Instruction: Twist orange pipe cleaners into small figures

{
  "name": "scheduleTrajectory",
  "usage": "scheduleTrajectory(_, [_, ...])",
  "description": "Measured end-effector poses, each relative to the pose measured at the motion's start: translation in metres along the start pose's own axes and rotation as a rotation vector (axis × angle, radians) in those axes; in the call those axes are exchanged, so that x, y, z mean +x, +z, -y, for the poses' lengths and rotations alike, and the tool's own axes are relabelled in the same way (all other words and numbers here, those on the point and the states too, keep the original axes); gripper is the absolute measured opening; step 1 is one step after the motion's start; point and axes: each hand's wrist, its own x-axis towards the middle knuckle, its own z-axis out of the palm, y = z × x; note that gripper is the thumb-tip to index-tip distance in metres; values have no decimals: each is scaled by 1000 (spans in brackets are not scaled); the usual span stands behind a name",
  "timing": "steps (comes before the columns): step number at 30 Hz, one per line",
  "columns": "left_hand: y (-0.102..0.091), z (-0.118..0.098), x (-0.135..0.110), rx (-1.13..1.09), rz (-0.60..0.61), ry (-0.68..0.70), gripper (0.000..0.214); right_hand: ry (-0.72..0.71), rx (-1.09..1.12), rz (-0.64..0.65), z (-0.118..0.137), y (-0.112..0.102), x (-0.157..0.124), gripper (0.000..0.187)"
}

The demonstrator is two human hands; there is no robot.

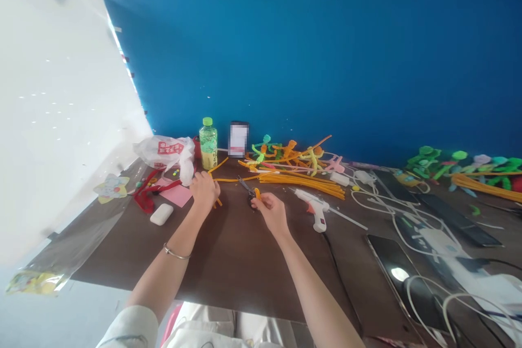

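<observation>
Clearly, the brown table (240, 261) beneath the scissors (245, 185) faces a blue wall (305, 54).

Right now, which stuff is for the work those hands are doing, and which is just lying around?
Seems part of the job:
scissors, in the right hand
orange stem, in the left hand
orange bundle, close by
glue gun, maybe; neither hand holds it

Probably just lying around:
green-capped bottle
plastic bag
rounded white object
propped-up phone
flat phone
</observation>
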Motion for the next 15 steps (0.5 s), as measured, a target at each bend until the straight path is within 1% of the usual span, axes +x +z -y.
scheduleTrajectory(2, [5, 5, 2, 63, 93, -52, 36, 23, 4, 16, 1, 2, -1, 34])
scheduleTrajectory(4, [7, 5, 1, 78, 158, -50, 31, 53, 23, 18, 2, 2, -1, 35])
scheduleTrajectory(6, [6, 1, -1, 60, 173, -39, 26, 72, 29, 12, 1, 2, 0, 35])
scheduleTrajectory(8, [2, -5, -4, -16, 164, -29, 25, 59, -27, 10, 0, 0, 0, 33])
scheduleTrajectory(10, [-1, -12, -7, -182, 169, 23, 24, 12, -152, 26, -3, -1, -1, 29])
scheduleTrajectory(12, [-2, -18, -11, -410, 153, 70, 22, -48, -312, 72, -5, -1, -3, 26])
scheduleTrajectory(13, [-1, -21, -13, -533, 151, 69, 20, -84, -398, 96, -6, 0, -4, 24])
scheduleTrajectory(15, [4, -26, -17, -762, 119, 18, 15, -177, -576, 113, -7, 0, -4, 23])
